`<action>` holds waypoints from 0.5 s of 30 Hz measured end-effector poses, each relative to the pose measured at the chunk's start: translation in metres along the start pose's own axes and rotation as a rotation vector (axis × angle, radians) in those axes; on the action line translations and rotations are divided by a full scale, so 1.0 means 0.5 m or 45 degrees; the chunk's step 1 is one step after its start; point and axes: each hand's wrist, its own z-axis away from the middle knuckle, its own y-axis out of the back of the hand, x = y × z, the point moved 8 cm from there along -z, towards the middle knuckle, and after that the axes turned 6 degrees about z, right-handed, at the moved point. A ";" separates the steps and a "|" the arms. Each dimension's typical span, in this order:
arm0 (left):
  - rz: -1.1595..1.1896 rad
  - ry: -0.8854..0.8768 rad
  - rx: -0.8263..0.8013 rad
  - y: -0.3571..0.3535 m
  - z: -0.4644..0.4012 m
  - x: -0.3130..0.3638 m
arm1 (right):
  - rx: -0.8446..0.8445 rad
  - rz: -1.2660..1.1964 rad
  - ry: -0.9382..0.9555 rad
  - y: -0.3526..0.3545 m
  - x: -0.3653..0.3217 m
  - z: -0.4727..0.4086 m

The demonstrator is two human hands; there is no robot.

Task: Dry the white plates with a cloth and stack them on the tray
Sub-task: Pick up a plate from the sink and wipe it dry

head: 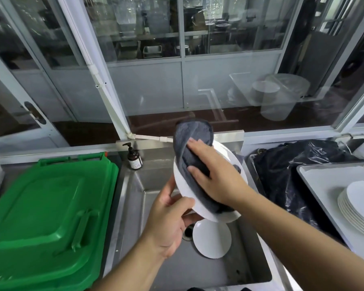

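Glazed and stiff, the plate (184,186) (likely slick, breakable) sits pinched at its rim by my left hand (169,219) while my flat right hand (214,177) presses the soft cloth (189,143).

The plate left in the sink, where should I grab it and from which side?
Judging by its pose, take the plate in the sink by its near rim, coming from above on the right. It seems to lie flat on the sink floor, its far rim tucked under the held plate beside the drain.
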 end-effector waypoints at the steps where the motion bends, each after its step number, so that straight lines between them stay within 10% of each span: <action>1: -0.002 0.007 -0.013 -0.005 0.004 -0.001 | 0.037 0.019 -0.058 0.009 0.018 -0.015; 10: -0.020 -0.031 0.016 0.006 0.008 0.027 | 0.105 -0.026 -0.564 0.079 0.163 -0.049; 15: -0.102 -0.054 -0.030 0.027 -0.005 0.039 | 0.132 -0.619 -0.817 0.072 0.227 -0.015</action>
